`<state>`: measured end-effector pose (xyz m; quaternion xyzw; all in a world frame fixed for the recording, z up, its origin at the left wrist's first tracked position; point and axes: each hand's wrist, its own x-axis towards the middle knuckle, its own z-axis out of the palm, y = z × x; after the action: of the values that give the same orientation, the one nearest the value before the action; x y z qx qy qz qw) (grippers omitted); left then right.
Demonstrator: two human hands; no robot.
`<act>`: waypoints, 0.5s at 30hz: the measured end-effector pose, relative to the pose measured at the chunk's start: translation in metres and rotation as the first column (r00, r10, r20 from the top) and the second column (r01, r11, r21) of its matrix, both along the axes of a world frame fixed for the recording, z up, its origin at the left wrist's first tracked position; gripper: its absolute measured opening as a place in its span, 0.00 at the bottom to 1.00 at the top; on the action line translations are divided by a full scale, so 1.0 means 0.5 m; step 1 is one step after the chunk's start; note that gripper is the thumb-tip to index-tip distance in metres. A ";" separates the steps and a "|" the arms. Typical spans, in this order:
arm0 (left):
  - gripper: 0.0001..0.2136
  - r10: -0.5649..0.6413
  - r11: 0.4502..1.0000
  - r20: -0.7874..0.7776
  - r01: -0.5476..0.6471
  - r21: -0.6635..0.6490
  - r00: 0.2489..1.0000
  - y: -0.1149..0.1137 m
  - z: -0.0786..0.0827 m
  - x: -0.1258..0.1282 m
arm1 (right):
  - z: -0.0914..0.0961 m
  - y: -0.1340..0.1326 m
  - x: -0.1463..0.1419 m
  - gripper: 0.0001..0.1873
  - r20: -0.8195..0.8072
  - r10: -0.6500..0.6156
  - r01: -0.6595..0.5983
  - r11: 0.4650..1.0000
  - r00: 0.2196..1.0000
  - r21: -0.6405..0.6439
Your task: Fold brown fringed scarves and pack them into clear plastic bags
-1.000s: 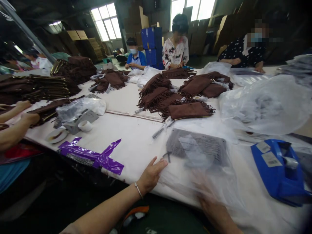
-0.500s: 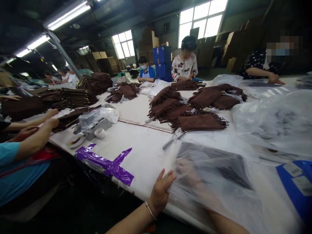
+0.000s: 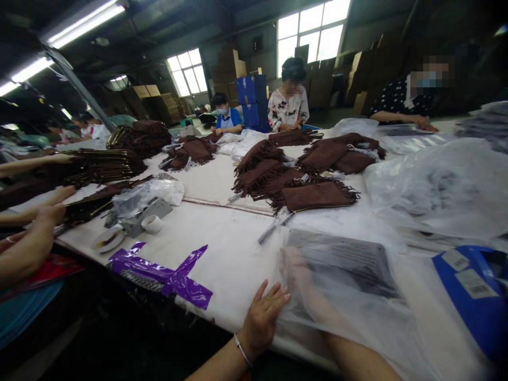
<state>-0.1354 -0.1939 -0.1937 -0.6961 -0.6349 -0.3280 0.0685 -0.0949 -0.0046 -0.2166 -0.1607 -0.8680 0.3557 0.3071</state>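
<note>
Left hand [image 3: 262,323], at the near edge of the white-covered worktable [image 3: 222,248]: wide open, palm down, fingers spread, gripping nothing, fingertips against the edge of a clear polythene bag [image 3: 349,312]. Thin metal bangle [image 3: 242,350] at the wrist. Right hand [image 3: 304,280]: behind the film and blurred, curl of the fingers hidden, any hold on the bag impossible to tell.

Bag: lying on the table, near and right of centre, just right of the left hand, with a dark grey printed sheet [image 3: 341,259] showing through. For film this thin, flat open palms a sound choice: even pressure, fewer creases, sheet kept square.

Just beyond: brown suede fringed pouches [image 3: 313,197] in overlapping heaps. Right of the bag: blue labelled holder [image 3: 472,296]. Near left: purple plastic strips [image 3: 159,270], small saucer [image 3: 107,239]. Far left: stacked dark pouches [image 3: 99,166], a co-worker's hands [image 3: 35,233] nearby. Far end: blue crates [image 3: 254,103], cardboard boxes [image 3: 226,66].
</note>
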 end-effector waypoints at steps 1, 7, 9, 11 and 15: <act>0.28 -0.007 1.000 -0.025 0.007 -0.003 1.000 0.001 0.001 0.000 | 0.000 -0.005 0.019 0.22 0.018 0.013 -0.013 1.000 1.000 0.024; 0.32 -0.058 0.989 -0.149 0.036 -0.143 0.987 -0.006 0.013 -0.020 | -0.026 -0.046 0.337 0.28 0.268 0.132 -0.190 0.961 0.954 0.202; 0.34 -0.110 0.960 -0.172 0.060 -0.273 0.979 -0.006 0.020 -0.028 | -0.042 -0.041 0.467 0.28 0.393 -0.011 -0.098 0.961 0.919 0.257; 0.37 -0.187 0.900 -0.159 0.104 -0.424 0.969 0.001 0.033 -0.031 | -0.044 -0.037 0.563 0.27 0.549 -0.061 -0.053 0.981 0.834 0.189; 0.39 -0.323 0.718 -0.053 0.208 -0.665 0.945 0.032 0.075 -0.027 | 0.042 -0.054 0.610 0.23 0.682 0.077 -0.042 0.997 0.727 -0.068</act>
<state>-0.1487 -0.1780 -0.1560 -0.7849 -0.5941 -0.0344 -0.1730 0.2100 -0.0317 -0.1958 -0.2597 -0.9159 0.3020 -0.0493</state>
